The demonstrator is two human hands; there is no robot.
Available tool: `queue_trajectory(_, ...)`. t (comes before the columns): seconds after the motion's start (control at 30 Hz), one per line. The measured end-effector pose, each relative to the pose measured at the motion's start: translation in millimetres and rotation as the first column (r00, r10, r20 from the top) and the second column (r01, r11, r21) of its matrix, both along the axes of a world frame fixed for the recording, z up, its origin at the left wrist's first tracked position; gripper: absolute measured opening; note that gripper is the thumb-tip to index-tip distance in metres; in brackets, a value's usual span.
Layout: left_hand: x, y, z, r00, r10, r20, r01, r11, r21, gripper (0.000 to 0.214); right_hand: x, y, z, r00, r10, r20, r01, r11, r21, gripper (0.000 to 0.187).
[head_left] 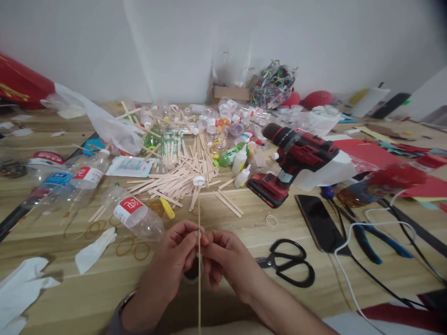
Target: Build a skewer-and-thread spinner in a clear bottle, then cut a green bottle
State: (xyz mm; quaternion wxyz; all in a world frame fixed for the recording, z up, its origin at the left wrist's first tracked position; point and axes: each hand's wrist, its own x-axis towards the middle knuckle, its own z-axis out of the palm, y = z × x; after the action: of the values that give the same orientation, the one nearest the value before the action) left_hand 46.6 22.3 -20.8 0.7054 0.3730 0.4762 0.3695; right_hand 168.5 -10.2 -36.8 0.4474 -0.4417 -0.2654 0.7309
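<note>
Both hands are together over the near part of the table (244, 321), their fingertips meeting at a thin wooden stick (199, 288). The left hand (177, 256) has it clamped between thumb and fingers; the right hand (226, 260) has its thumb and fingers pinched together against it from the other side, and what lies between those tips is hidden. The stick points away from the person, its near end running out of view at the bottom. A small bluish-green spot shows on it at the fingertips. Its far end meets a white cap (199, 180) in view, but I cannot tell whether they are joined. A dark round thing (193, 272) is partly hidden below the hands.

Beyond them lies a loose heap of craft sticks (171, 186), with a yellow tube (166, 208) at its near edge. Left of the hands, a clear bottle (136, 216) with a red label lies on its side, near some rubber bands (124, 246) and a white glove (95, 250). To the right are black-handled scissors (296, 273), a phone (319, 223), blue-handled pliers (366, 244) and, farther back, a red drill (303, 151)
</note>
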Motion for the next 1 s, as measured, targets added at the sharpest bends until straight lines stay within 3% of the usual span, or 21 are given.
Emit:
queue_trajectory(0.17,-1,3,-1.1,0.999,0.007,-0.041,-0.003,0.997,0.076,0.018,1,-1,-2.0,0.998,-0.054,0.023,0.053,0.997,0.051,0.037)
queue_trajectory(0.33,-7,8,1.5,0.992,0.026,-0.126,-0.003,0.984,0.178,0.016,9,-9,1.9,0.954,-0.111,0.278,0.059,0.98,0.188,0.037)
queue_trajectory(0.47,-13,16,7.8,0.982,0.009,-0.191,0.041,0.966,0.255,0.011,11,-24,6.7,0.933,0.125,0.337,-0.208,0.952,0.225,0.041)
queue_trajectory(0.57,-21,27,10.0,0.976,-0.049,-0.214,0.109,0.955,0.275,0.011,8,-34,12.5,0.847,0.339,0.41,-0.453,0.863,0.223,0.04)
queue_trajectory(0.63,-29,36,9.6,0.973,-0.079,-0.215,0.139,0.95,0.278,0.011,9,-35,15.2,0.785,0.377,0.491,-0.527,0.823,0.212,0.034)
queue_trajectory(0.7,-37,44,8.2,0.976,-0.075,-0.202,0.133,0.948,0.289,0.011,18,-29,14.5,0.79,0.302,0.533,-0.48,0.846,0.231,0.033)
queue_trajectory(0.77,-42,49,5.9,0.981,-0.052,-0.187,0.107,0.948,0.301,0.01,37,-17,9.4,0.803,0.102,0.588,-0.331,0.896,0.296,0.034)
queue_trajectory(0.8,-44,51,4.6,0.982,-0.043,-0.183,0.098,0.948,0.302,0.01,49,-8,5.6,0.745,-0.099,0.66,-0.215,0.901,0.377,0.032)
queue_trajectory(0.83,-44,52,3.2,0.982,-0.039,-0.183,0.094,0.949,0.302,0.01,62,1,1.3,0.682,-0.219,0.698,-0.137,0.899,0.416,0.029)
queue_trajectory(1.0,-41,54,-4.3,0.968,-0.083,-0.235,0.157,0.937,0.313,0.011,114,53,-16.6,0.379,-0.505,0.775,0.107,0.856,0.506,0.051)
